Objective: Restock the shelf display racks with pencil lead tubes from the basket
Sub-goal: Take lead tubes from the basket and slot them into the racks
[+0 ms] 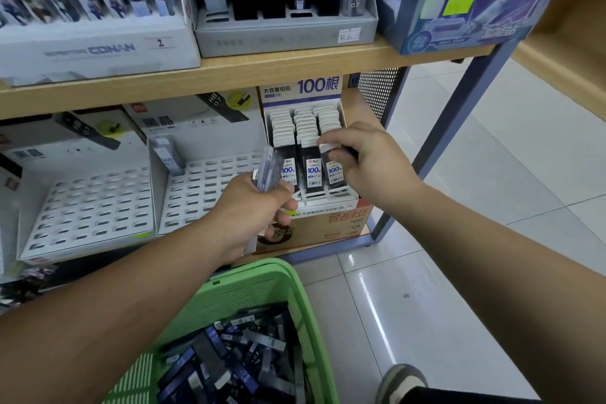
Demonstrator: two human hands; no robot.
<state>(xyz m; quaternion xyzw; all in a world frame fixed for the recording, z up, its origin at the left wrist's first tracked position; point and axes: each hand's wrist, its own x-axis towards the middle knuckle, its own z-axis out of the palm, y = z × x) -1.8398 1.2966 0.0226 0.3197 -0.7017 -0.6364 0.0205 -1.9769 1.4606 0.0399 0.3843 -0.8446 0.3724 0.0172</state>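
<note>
Shelf (295, 65): wooden, two tiers, stocked with stationery.
Basket (249, 285): green plastic, beneath the left forearm, heaped with loose tubes (236, 361).
Racks (98, 207): two, white, slotted, side by side on the lower tier; a single tube (169, 157) stands at the back left of the right-hand one.
Box (308, 141): marked "100", lower tier, just right of the racks; three columns of upright tubes.
Left hand (252, 210): fingers curled round a bundle (267, 170) of tubes, upright, before the box's left column.
Right hand (370, 164): fingertips pinching the top of the front tube (333, 167) in the right column.
</note>
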